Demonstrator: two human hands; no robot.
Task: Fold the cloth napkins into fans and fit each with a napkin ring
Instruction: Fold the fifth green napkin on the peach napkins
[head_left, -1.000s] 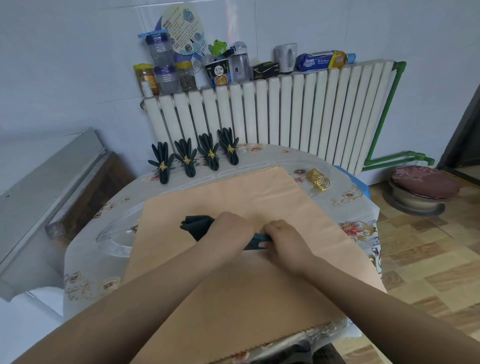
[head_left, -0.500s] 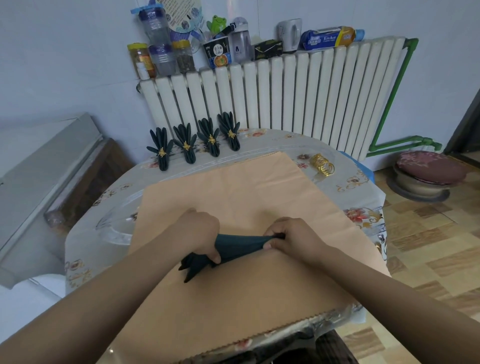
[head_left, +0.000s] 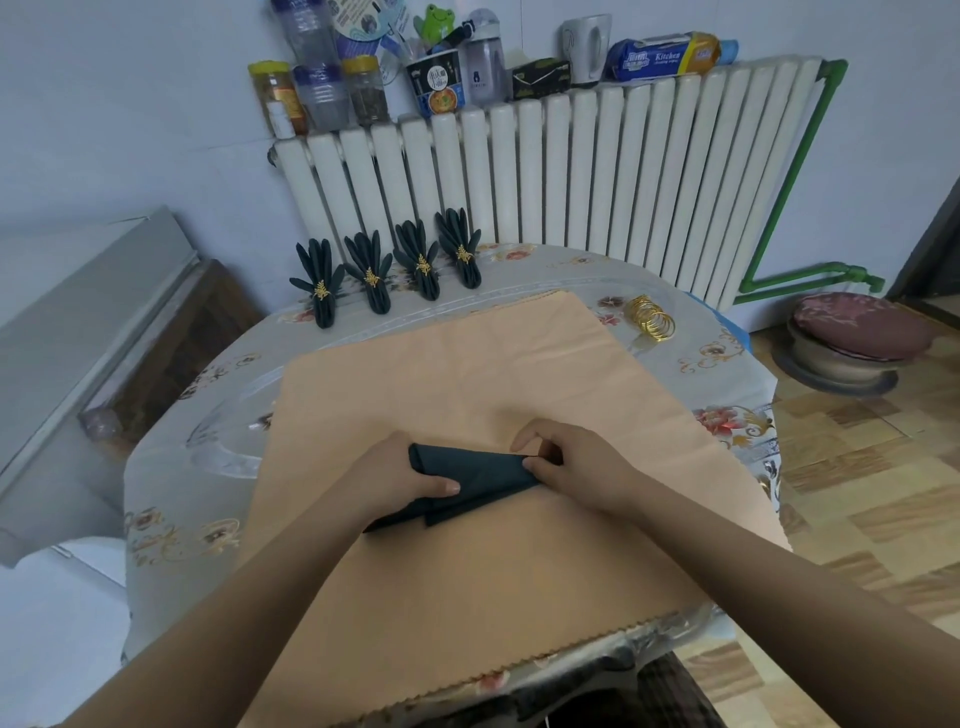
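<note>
Peach cloth (head_left: 467, 374) covers your desk (head_left: 171, 467); you are mid-fold on the fifth dark napkin (head_left: 467, 478).
Four finished fans (head_left: 387, 270) stand behind, spare gold rings (head_left: 649, 319) nearby; your left hand (head_left: 400, 475) grips one end, your right hand (head_left: 566, 462) pinches the other. Next, probably, gather the pleats and reach for a ring.

A white radiator (head_left: 597, 176) stands against the wall behind the surface (head_left: 691, 332), which wears a floral cover. Along the radiator's top sit jars (head_left: 322, 96), an instant noodle cup (head_left: 437, 85), a green frog toy (head_left: 435, 22), a white mug (head_left: 584, 49) and a blue wrapped roll (head_left: 665, 56), its label blurred. A green pipe (head_left: 784, 192) runs down the radiator's right side. A cushioned stool (head_left: 852, 338) stands on the wooden floor (head_left: 872, 467).
</note>
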